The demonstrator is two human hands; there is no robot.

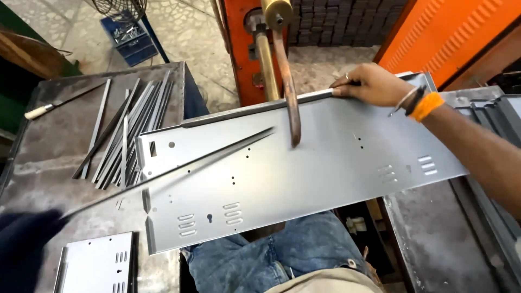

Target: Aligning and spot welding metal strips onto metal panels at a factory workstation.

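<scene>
Lap: blue-jeaned knees [271, 255] lowest in view, directly under the near edge of the sheet metal panel [304, 173].
Left grip: left hand [24, 244] in a dark glove, blurred at the lower left corner; closed round the near end of a long thin metal strip [179, 168], though finger detail cannot be told through the blur.
Strip: slants up and away from the left grip, across the panel's face, tip ending just short of the copper welding arm [290, 92].
Right grip: right hand [372, 84] bare, with bangle and orange wristband, fingers pinched shut on the folded far rim of the panel, thumb side along the lip.
Panel: long, pale grey, punched with holes and louvre slots; bridges the gap between the left table [59, 152] and the right table [434, 239], tilted, far rim higher.
Handling, as a judgement: thin gauge, light for its length but floppy and prone to twist; cut edges likely sharp, face slick; folded rim the stiffest place to take hold, near mid-length for balance.
Strip handling: springy, whippy at the free end; best held low and guided at the tip.
Beyond the left grip: bundle of spare strips [127, 130] fanned on the left table, a file [59, 103] further off, a smaller slotted panel [97, 266] just beside the glove.
Beyond the right grip: orange machine body [244, 43].
</scene>
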